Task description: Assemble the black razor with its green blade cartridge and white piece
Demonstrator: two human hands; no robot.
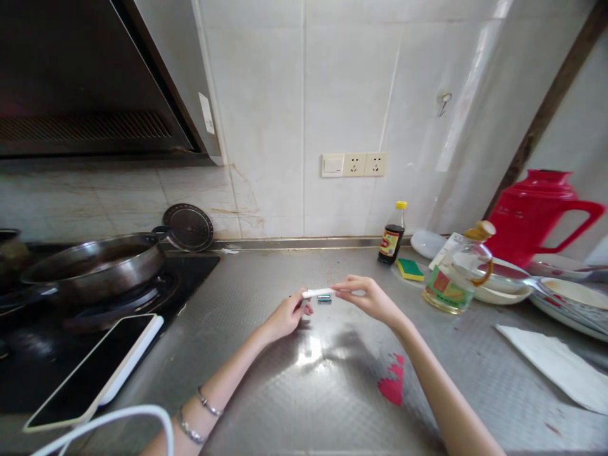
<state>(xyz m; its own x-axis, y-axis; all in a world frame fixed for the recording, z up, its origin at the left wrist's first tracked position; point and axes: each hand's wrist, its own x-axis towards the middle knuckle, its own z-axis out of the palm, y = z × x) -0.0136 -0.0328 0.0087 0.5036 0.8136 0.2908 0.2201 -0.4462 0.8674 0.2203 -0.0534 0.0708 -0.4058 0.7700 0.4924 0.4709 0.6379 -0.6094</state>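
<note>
A slim white object point(318, 292) is held level above the middle of the metal counter. My left hand point(289, 315) is closed on its left end, and the fingers of my right hand point(365, 296) pinch its right end. Just below it, between both hands, small green and silver cylinders point(325, 299) that look like batteries are visible; whether they rest on the counter cannot be made out. A torn red patch point(393, 381) lies on the counter by my right forearm.
At left, a phone point(95, 367) with a white cable overlaps the stove, which bears a steel pan point(102, 263). To the right stand a sauce bottle point(392, 235), a sponge point(410, 270), a glass jug point(453, 285), dishes, a red thermos point(529, 215) and white paper point(555, 364).
</note>
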